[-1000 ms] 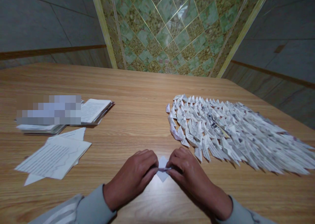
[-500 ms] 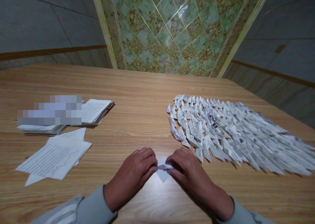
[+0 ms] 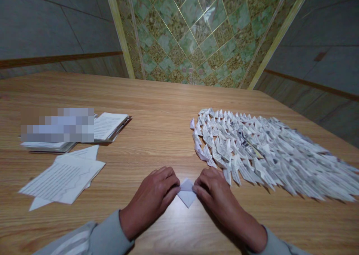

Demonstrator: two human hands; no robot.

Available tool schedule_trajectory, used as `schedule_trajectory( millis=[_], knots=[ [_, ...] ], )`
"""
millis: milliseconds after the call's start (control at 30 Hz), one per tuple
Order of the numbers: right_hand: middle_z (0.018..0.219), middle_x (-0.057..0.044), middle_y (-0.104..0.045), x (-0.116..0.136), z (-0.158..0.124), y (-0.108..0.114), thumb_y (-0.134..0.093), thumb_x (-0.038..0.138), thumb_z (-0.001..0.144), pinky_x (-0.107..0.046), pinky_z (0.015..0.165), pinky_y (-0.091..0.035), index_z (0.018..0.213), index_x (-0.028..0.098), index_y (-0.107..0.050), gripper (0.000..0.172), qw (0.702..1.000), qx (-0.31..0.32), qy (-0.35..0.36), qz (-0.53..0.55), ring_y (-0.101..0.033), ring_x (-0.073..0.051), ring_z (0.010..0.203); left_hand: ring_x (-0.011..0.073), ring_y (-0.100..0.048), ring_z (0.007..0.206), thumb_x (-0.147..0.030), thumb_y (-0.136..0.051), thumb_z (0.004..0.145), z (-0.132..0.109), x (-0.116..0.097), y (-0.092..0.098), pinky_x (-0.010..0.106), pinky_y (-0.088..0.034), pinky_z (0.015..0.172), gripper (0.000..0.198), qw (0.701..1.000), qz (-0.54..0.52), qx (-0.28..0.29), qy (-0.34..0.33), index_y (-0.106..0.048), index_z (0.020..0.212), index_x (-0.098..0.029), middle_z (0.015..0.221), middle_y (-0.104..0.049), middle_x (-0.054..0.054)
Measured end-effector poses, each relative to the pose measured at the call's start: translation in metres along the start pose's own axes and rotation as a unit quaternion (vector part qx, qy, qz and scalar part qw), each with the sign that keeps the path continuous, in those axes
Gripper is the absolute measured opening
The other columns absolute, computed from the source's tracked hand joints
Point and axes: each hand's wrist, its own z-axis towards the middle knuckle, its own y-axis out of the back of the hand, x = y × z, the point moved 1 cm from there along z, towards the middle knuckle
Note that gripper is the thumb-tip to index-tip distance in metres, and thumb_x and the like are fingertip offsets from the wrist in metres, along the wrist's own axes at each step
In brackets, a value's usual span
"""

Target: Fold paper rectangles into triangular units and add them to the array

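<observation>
A small white paper piece (image 3: 186,192), folded into a diamond, lies on the wooden table (image 3: 162,101) between my hands. My left hand (image 3: 150,199) pinches its left corner, and my right hand (image 3: 215,195) holds its right corner. Both hands rest close to the tabletop, and my fingers hide the paper's side tips. Just up and to the right of my right hand lies the near edge of a large mass of small folded paper triangles (image 3: 252,150).
Loose printed sheets (image 3: 64,180) lie to the left of my left hand. Behind them is an open printed booklet (image 3: 108,126), partly covered by a pixelated blur. The table's far edge meets tiled walls.
The raised, narrow fold at the paper's middle has flattened into a diamond. My hands have moved slightly apart to its side corners. The other papers have not moved.
</observation>
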Motion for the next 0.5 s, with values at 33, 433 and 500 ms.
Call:
schedule_trajectory(
  millis=[33, 433, 500],
  knots=[
    [0.083, -0.002, -0.063, 0.0010, 0.0000, -0.0007, -0.069, 0.014, 0.091, -0.036, 0.080, -0.036, 0.078, 0.017, -0.067, 0.013, 1.000, -0.002, -0.002, -0.013, -0.055, -0.022, 0.086, 0.0230, -0.058, 0.085, -0.021, -0.054, 0.099, 0.0000, -0.0007, 0.0004, 0.034, -0.042, 0.075, 0.016, 1.000, -0.006, -0.001, 0.009, -0.065, 0.088, -0.019, 0.089, -0.063, 0.005],
    [0.079, -0.002, -0.062, 0.0019, 0.0027, -0.0074, -0.078, 0.013, 0.082, -0.034, 0.079, -0.034, 0.072, 0.017, -0.065, 0.017, 0.998, -0.025, -0.007, -0.057, -0.054, -0.022, 0.084, 0.0220, -0.059, 0.087, -0.018, -0.066, 0.092, 0.0008, -0.0015, -0.0032, 0.033, -0.041, 0.077, 0.012, 0.992, -0.106, -0.014, 0.060, -0.064, 0.080, -0.018, 0.087, -0.061, 0.003],
    [0.079, -0.002, -0.062, 0.0017, 0.0022, -0.0076, -0.079, 0.013, 0.082, -0.034, 0.079, -0.034, 0.072, 0.017, -0.065, 0.017, 0.998, -0.025, -0.008, -0.051, -0.054, -0.022, 0.084, 0.0212, -0.059, 0.087, -0.017, -0.067, 0.091, 0.0000, -0.0010, -0.0036, 0.032, -0.041, 0.077, 0.011, 0.989, -0.128, -0.017, 0.065, -0.064, 0.081, -0.019, 0.088, -0.062, 0.002]
  ],
)
